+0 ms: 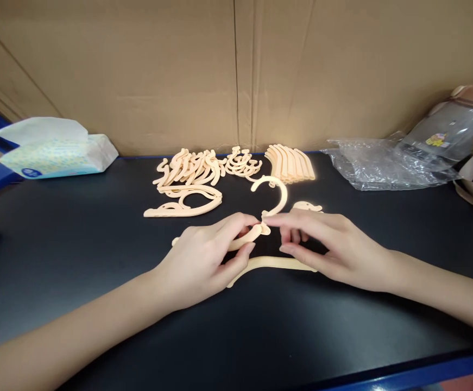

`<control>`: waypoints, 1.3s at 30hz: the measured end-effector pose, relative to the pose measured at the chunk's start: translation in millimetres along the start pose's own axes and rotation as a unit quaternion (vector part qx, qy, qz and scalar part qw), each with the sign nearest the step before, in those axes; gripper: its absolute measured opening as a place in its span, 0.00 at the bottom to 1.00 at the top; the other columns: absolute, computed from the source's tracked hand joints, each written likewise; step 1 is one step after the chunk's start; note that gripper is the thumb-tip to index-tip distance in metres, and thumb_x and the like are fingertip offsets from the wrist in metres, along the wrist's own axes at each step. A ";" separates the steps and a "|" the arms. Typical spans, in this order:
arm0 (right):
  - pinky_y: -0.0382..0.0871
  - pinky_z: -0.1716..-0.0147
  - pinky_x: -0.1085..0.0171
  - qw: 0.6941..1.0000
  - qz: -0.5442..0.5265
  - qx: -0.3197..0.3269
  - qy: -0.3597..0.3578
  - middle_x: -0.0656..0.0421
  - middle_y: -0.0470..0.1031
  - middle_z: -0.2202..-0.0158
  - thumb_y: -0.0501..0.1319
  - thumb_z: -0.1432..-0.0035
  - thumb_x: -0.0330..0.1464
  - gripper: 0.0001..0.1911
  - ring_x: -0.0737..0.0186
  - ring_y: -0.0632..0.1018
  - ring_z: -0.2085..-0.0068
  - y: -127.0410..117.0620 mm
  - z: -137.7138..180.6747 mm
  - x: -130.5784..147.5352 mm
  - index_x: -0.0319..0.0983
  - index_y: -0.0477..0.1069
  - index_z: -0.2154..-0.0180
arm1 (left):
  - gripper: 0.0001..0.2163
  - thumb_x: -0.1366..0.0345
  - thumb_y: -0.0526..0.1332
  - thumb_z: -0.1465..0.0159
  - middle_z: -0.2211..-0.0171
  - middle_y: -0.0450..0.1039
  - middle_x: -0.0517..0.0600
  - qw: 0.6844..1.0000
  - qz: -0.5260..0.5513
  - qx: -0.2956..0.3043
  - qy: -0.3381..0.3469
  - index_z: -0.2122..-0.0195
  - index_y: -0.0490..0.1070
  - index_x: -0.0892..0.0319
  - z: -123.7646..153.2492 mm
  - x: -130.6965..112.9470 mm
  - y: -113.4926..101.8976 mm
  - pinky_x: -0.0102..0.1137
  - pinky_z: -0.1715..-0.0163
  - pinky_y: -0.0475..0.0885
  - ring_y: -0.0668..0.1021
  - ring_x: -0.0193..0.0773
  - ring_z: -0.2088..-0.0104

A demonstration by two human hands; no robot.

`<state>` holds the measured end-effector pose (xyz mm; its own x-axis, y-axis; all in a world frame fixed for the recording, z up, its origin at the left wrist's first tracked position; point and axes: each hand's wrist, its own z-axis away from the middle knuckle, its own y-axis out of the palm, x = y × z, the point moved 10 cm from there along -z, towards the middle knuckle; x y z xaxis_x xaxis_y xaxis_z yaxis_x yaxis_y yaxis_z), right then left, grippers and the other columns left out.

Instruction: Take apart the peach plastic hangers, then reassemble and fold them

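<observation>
My left hand [206,260] and my right hand [328,247] meet over a small cream plastic hanger [272,263] lying on the black table [77,255]. Both hands pinch the hanger where its hook [275,193] joins the body, fingertips almost touching. The left fingers wrap the hanger's left arm. The right thumb rests on the lower bar.
Behind the hands lie piles of loose cream hanger parts: hooks [191,168], small pieces [242,163], stacked arms [291,162], and one assembled hanger [185,203]. A tissue pack [52,149] sits far left, crumpled clear plastic [378,163] and a bag far right. Cardboard wall behind.
</observation>
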<state>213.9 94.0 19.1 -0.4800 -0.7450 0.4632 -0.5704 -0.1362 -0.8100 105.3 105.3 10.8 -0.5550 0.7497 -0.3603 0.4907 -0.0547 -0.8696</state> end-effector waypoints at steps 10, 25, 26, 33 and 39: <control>0.70 0.64 0.62 0.979 0.166 0.063 -0.098 0.54 0.74 0.63 0.51 0.32 0.32 0.12 0.61 0.75 0.63 23.8 -0.8 23.5 0.37 0.73 0.60 | 0.11 0.54 0.50 0.30 0.80 0.66 0.38 0.968 0.176 0.047 -0.171 0.61 0.63 0.54 3.0 21.0 12.5 0.24 0.78 0.60 0.68 0.29 0.79; 0.59 0.76 0.66 0.984 0.154 0.059 -0.062 0.60 0.75 0.70 0.49 0.31 0.34 0.12 0.67 0.72 0.75 22.1 1.0 10.8 0.37 0.69 0.60 | 0.10 0.57 0.57 0.35 0.73 0.72 0.46 0.867 0.397 0.100 -0.284 0.66 0.65 0.59 7.6 37.8 27.6 0.22 0.83 0.66 0.78 0.33 0.77; 0.58 0.76 0.66 0.985 0.155 0.058 -0.056 0.61 0.75 0.71 0.50 0.31 0.37 0.13 0.68 0.72 0.75 21.5 1.0 9.7 0.38 0.69 0.61 | 0.11 0.57 0.58 0.35 0.74 0.72 0.46 0.858 0.410 0.101 -0.292 0.67 0.66 0.59 8.4 39.0 28.3 0.22 0.82 0.68 0.80 0.35 0.75; 0.54 0.78 0.66 0.980 0.190 0.056 -0.032 0.62 0.73 0.75 0.52 0.32 0.36 0.14 0.69 0.71 0.77 20.1 3.0 3.7 0.38 0.71 0.66 | 0.07 0.63 0.57 0.33 0.62 0.79 0.53 0.826 0.469 0.125 -0.287 0.62 0.72 0.59 10.1 36.8 30.5 0.25 0.75 0.75 0.84 0.43 0.65; 0.57 0.75 0.66 0.970 0.237 0.007 -0.056 0.62 0.74 0.74 0.55 0.34 0.34 0.11 0.68 0.74 0.75 14.6 3.7 10.2 0.38 0.72 0.67 | 0.09 0.59 0.61 0.35 0.62 0.80 0.49 0.788 0.471 0.139 -0.371 0.59 0.75 0.57 18.4 42.2 35.9 0.20 0.72 0.74 0.83 0.38 0.64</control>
<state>203.1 81.9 10.7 -0.6103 -0.7921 -0.0027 -0.2939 0.2296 -0.9279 87.1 122.8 -41.9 -0.3236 -0.2957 -0.8988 0.8107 -0.5765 -0.1022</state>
